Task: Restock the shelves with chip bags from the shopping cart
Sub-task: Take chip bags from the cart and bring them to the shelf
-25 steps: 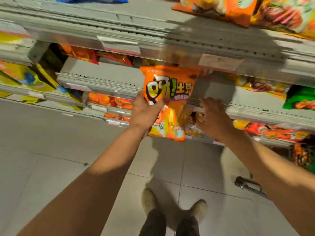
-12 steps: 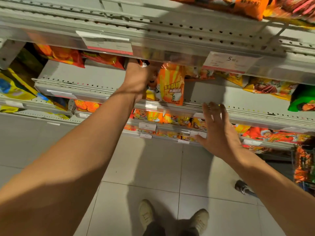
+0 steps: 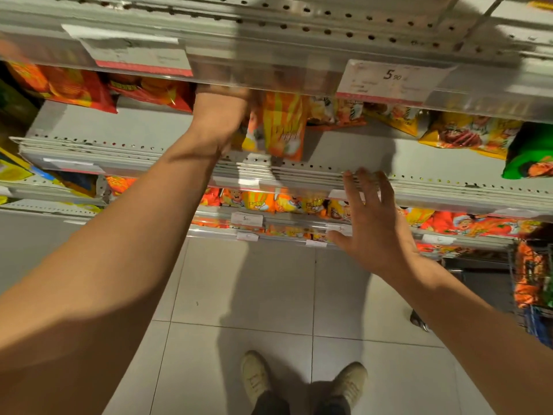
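As we look down along the shelves, red chip bags [image 3: 74, 88] lie at the far left of the middle shelf [image 3: 143, 127], tucked under the upper shelf's front edge, where a red-striped price tag [image 3: 140, 56] hangs. Our left hand [image 3: 221, 115] reaches in over the middle shelf's front edge and meets the left side of the orange chip bag [image 3: 282, 127]; the fingers are hidden behind the upper shelf's edge and the bag, so we cannot tell whether they grip it or merely press against it. The orange chip bag stands on the middle shelf near its front edge, roughly at the centre, its top hidden under the shelf above. Behind and to the right of it, more orange bags [image 3: 338, 113] lie toward the back of the same shelf. Our right hand [image 3: 371, 223] hovers in front of the middle shelf's front edge, fingers spread and straight, holding nothing. A second price tag [image 3: 389, 80] reading 5.90 hangs from the upper shelf above it. Further right on the middle shelf lie yellow bags [image 3: 466, 133] and a green bag [image 3: 529, 151] at the right end. The lower shelf [image 3: 269, 223] carries a row of small orange bags. At the right edge, the shopping cart [image 3: 532, 280] holds more orange bags. Our pale shoes [image 3: 302, 381] stand on the tiled floor [image 3: 239, 289].
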`<state>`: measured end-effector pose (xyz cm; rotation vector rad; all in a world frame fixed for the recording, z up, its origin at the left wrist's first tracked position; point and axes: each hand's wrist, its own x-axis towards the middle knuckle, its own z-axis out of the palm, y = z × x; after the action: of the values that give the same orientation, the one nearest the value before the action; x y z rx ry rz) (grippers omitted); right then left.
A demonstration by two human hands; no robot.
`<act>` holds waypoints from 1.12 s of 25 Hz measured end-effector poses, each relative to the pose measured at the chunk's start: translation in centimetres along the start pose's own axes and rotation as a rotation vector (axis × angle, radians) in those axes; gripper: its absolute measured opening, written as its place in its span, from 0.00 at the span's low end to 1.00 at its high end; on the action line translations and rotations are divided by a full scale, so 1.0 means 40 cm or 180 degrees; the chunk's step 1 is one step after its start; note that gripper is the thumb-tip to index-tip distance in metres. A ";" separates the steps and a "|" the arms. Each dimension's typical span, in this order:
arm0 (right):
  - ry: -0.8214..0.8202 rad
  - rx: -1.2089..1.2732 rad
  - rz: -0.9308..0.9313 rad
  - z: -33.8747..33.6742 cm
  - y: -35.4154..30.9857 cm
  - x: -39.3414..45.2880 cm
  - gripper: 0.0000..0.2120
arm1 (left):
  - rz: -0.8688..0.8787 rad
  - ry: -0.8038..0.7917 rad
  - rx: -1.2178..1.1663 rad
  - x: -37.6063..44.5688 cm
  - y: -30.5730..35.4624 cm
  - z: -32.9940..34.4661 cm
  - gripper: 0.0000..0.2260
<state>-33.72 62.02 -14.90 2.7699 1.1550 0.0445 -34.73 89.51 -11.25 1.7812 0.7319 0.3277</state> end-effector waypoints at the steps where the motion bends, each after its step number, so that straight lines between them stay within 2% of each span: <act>1: -0.0040 0.0114 0.0046 -0.001 0.001 0.004 0.50 | -0.0004 0.0045 0.0070 -0.001 -0.022 0.007 0.11; 2: -0.0183 0.0273 0.0135 -0.003 -0.004 0.010 0.51 | 0.0013 0.0156 -0.0175 -0.011 -0.036 0.004 0.06; 4: -0.0551 0.0478 0.0341 0.002 -0.016 0.022 0.52 | -0.0155 0.0219 -0.0813 -0.014 -0.065 -0.006 0.16; 5: -0.0585 0.0505 0.0390 0.011 -0.023 0.026 0.51 | -0.0316 0.0094 -0.0866 -0.006 -0.077 -0.018 0.21; 8: -0.0583 0.0433 0.0462 0.012 -0.036 0.030 0.51 | -0.0750 -0.0541 -0.0390 0.007 -0.091 -0.049 0.42; 9: -0.0588 0.0384 0.0470 0.012 -0.037 0.029 0.51 | -0.0692 -0.0660 -0.0169 0.007 -0.095 -0.053 0.44; 10: -0.0592 0.0328 0.0470 0.014 -0.037 0.027 0.51 | -0.0591 -0.0751 -0.0033 0.014 -0.104 -0.057 0.42; 13: -0.0600 0.0276 0.0507 0.019 -0.040 0.025 0.51 | -0.0339 -0.0977 0.0091 0.025 -0.111 -0.069 0.27; 16: -0.0561 0.0279 0.0513 0.027 -0.045 0.026 0.52 | -0.0204 -0.0881 0.0147 0.022 -0.103 -0.077 0.20; 17: -0.0551 0.0278 0.0514 0.029 -0.046 0.024 0.53 | -0.0045 -0.0667 0.0302 0.012 -0.105 -0.069 0.20; 18: -0.0525 0.0287 0.0511 0.030 -0.048 0.023 0.53 | 0.0195 -0.0259 0.0700 -0.010 -0.108 -0.059 0.25; 20: -0.0461 0.0285 0.0503 0.035 -0.049 0.020 0.53 | 0.1047 0.0777 0.1674 -0.079 -0.122 -0.034 0.31; 21: -0.0439 0.0281 0.0505 0.036 -0.049 0.018 0.52 | 0.1550 0.1026 0.1992 -0.114 -0.130 -0.020 0.30; 22: -0.0411 0.0290 0.0491 0.036 -0.047 0.018 0.52 | 0.1885 0.0969 0.2180 -0.143 -0.136 -0.006 0.28; 23: -0.0385 0.0302 0.0465 0.037 -0.044 0.018 0.52 | 0.1985 0.0729 0.2285 -0.162 -0.142 0.009 0.27; 25: -0.0362 0.0345 0.0421 0.038 -0.041 0.018 0.52 | 0.1754 0.0254 0.2547 -0.174 -0.156 0.031 0.29; 28: -0.0339 0.0449 0.0436 0.039 -0.036 0.018 0.50 | 0.1655 0.0008 0.2998 -0.181 -0.166 0.043 0.34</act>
<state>-34.11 63.34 -16.67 2.9295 0.9775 -0.1749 -41.42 84.88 -17.03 2.8752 0.4198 0.3520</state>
